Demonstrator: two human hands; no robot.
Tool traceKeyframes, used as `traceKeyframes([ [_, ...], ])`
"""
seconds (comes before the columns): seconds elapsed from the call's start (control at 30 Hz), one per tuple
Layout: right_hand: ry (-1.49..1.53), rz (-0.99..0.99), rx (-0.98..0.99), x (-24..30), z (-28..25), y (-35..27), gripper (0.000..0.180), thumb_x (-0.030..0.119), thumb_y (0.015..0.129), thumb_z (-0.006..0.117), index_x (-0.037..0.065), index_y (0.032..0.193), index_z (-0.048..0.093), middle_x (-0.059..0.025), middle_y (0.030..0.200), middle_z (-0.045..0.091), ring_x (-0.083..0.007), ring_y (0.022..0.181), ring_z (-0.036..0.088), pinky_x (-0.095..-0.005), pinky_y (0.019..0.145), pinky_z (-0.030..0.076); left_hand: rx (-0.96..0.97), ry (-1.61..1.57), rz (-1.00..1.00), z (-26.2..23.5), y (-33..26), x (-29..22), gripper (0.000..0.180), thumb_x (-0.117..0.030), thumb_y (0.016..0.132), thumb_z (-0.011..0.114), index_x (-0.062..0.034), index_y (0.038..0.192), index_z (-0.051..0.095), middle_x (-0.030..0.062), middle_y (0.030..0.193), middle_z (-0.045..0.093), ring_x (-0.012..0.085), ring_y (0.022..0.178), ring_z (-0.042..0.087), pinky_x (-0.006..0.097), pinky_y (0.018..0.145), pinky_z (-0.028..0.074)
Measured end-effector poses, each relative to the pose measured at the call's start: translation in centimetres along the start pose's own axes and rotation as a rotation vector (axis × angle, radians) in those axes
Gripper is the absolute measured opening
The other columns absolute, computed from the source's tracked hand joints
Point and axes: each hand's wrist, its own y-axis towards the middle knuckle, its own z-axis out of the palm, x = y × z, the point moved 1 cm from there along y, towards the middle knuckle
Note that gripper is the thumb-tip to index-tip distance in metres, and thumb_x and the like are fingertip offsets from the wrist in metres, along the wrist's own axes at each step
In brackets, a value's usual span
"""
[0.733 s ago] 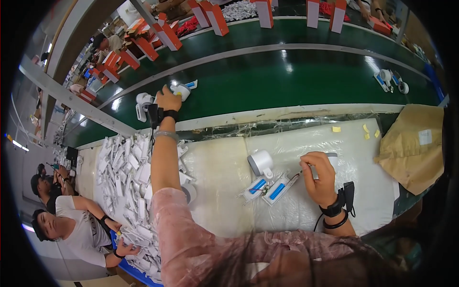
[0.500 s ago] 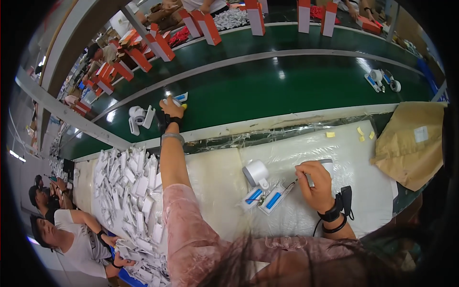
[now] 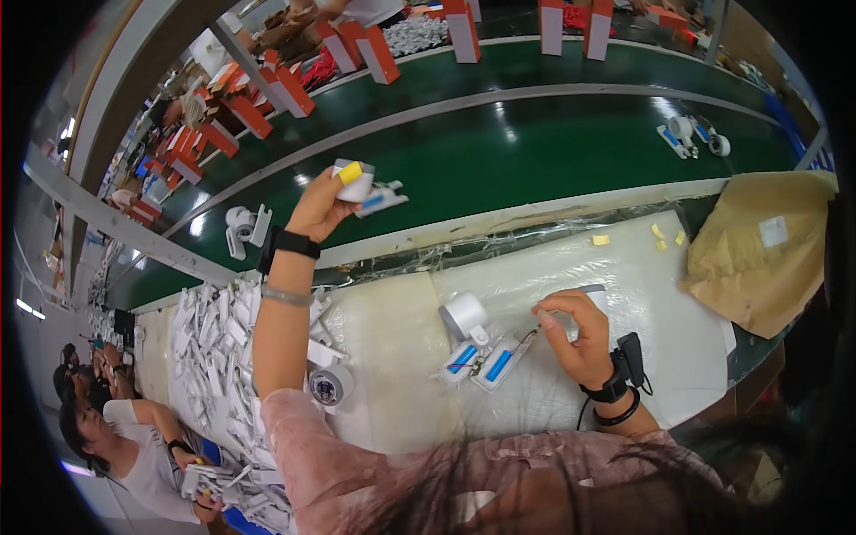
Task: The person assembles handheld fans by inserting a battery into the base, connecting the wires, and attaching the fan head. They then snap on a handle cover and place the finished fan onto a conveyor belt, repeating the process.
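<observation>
A grey-and-white part (image 3: pixel 594 290) is mostly hidden behind the right hand (image 3: pixel 575 339), whose fingertips are pinched on a thin wire (image 3: pixel 531 336), its end obscured. A yellow-patched white housing (image 3: pixel 356 185), largely covered earlier, is now exposed over the green conveyor belt (image 3: pixel 481 160), gripped by the outstretched left hand (image 3: pixel 323 205).
</observation>
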Motion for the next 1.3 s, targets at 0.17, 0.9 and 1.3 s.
traceKeyframes([
  [0.17, 0.414, 0.297, 0.041, 0.6, 0.2, -0.4, 0.022, 0.010, 0.097, 0.046, -0.004, 0.107, 0.060, -0.0125, 0.099, 0.064, -0.0227, 0.094, 0.064, -0.0319, 0.086, 0.050, 0.117, 0.073, 0.045, 11.9, -6.9, -1.1, 0.040, -0.021, 0.087, 0.065, -0.0081, 0.122, 0.051, 0.0066, 0.110, 0.061, 0.0177, 0.098, 0.062, 0.028, 0.073, 0.053],
  [0.9, 1.046, 0.511, 0.282, 0.3, -1.2, -1.0, 0.023, 0.018, 0.095, 0.055, 0.001, 0.081, 0.059, -0.0140, 0.074, 0.066, -0.0218, 0.069, 0.067, -0.0300, 0.066, 0.053, 0.381, 0.476, 0.340, 20.7, -13.9, 7.6, 0.074, -0.011, 0.077, 0.071, -0.0063, 0.141, 0.036, 0.0091, 0.140, 0.043, 0.0204, 0.130, 0.040, 0.035, 0.108, 0.030],
  [1.3, 0.997, 0.442, 0.414, 1.2, -2.6, -0.4, 0.022, 0.014, 0.090, 0.061, -0.003, 0.076, 0.062, -0.0137, 0.070, 0.066, -0.0213, 0.063, 0.066, -0.0281, 0.062, 0.052, 0.480, -0.031, 0.135, 19.7, -13.8, 8.1, 0.043, -0.012, 0.086, 0.066, -0.0025, 0.124, 0.048, 0.0061, 0.110, 0.060, 0.0169, 0.104, 0.058, 0.033, 0.093, 0.044],
])
